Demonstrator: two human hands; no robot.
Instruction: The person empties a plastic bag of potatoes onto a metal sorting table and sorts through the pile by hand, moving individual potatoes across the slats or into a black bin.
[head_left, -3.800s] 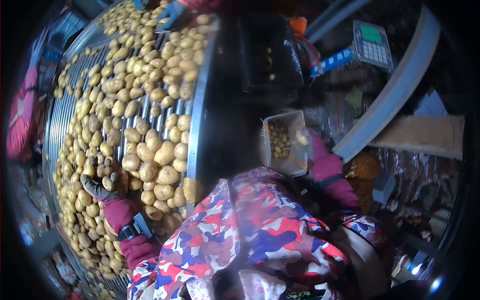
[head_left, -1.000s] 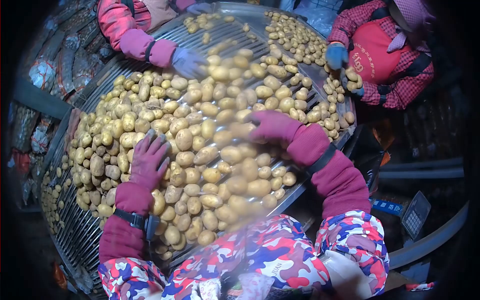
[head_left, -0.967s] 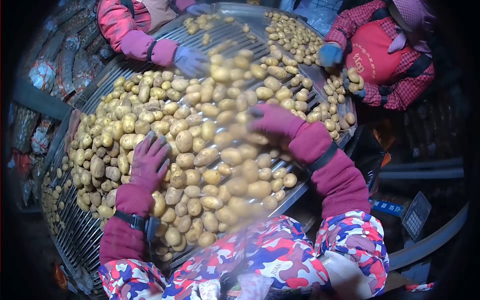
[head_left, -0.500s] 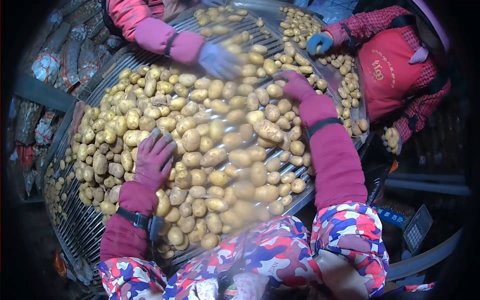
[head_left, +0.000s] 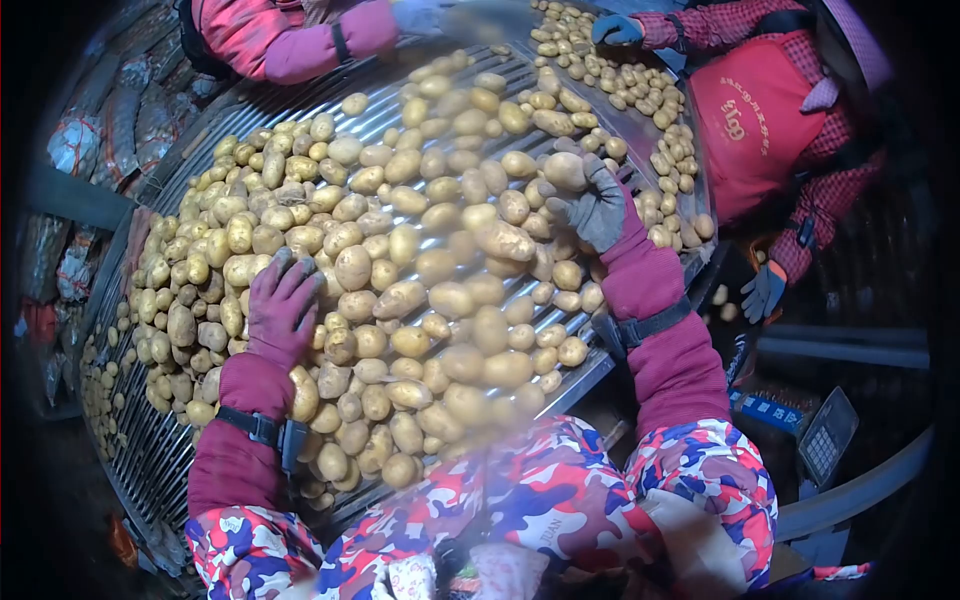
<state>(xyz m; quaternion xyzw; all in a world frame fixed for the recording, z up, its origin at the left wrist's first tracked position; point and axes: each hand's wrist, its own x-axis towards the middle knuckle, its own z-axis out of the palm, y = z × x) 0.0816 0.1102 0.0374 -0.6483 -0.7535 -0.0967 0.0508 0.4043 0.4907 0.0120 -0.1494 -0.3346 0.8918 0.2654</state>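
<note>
Potatoes (head_left: 400, 298) lie in a broad, crowded layer across a slatted metal table (head_left: 150, 490), heaped thickest on the left and thinner toward the far edge, where the bare bars show. The left hand (head_left: 283, 308), in a magenta glove with greyish fingertips, lies back upward on the heap, its fingers loosely spread and touching the potatoes beneath; whether anything sits under the palm cannot be seen. The right hand (head_left: 597, 207) is at the right side of the layer, turned so that the grey palm of its glove shows, the thumb and fingers closed around one potato (head_left: 563, 172). A dark strap (head_left: 262, 428) circles the left wrist and a dark band (head_left: 655, 322) the right forearm, below which the camouflage-patterned sleeves and front (head_left: 560, 500) begin. A pale smear blurs the potatoes in the middle. Across the table at upper left, a co-worker's pink sleeve (head_left: 320, 45) reaches over the edge. At the right, a person in a red apron (head_left: 745, 125) has one blue-gloved hand (head_left: 617, 31) by a spread of smaller potatoes (head_left: 640, 90) and the other hand (head_left: 765, 292) lowered beside the table. Near the lower right stands a tilted keypad device (head_left: 828, 437); filled bags (head_left: 118, 135) line the far left.
</note>
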